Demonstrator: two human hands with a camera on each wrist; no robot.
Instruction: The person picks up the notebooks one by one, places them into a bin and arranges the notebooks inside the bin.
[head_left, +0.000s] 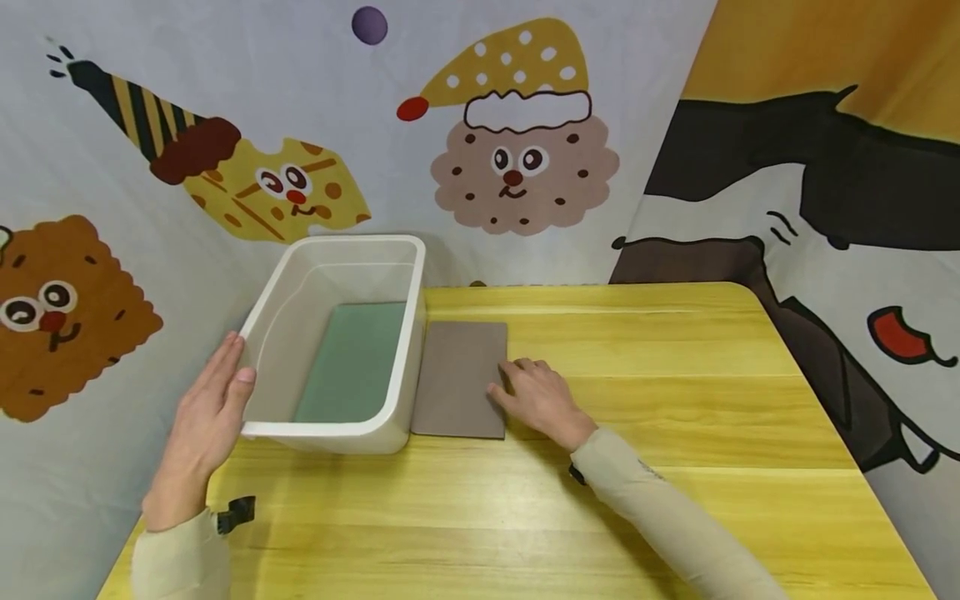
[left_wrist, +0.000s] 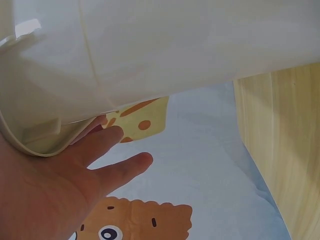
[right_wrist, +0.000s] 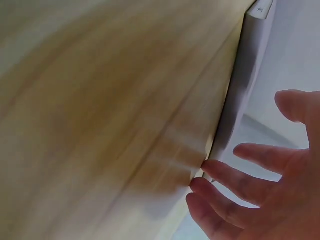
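Observation:
A white plastic bin (head_left: 322,429) stands at the table's left side, with a flat green notebook-like rectangle (head_left: 352,362) lying on its floor. Along the bin's left outer side rests my left hand (head_left: 206,412), its thumb by the rim and its fingers straight. In the left wrist view, two fingers (left_wrist: 125,172) stretch out beneath the bin wall (left_wrist: 175,50). Flat on the table, right beside the bin, lies a grey-brown notebook (head_left: 461,379); pale pages show at its edge in the right wrist view. My right hand (head_left: 543,400) has loosely bent fingertips at the notebook's right edge.
The yellow wood-grain table (head_left: 675,375) has a rounded far right corner. A cartoon-printed cloth (head_left: 517,250) hangs behind it and along its left side. The bin's far end stands close to that cloth.

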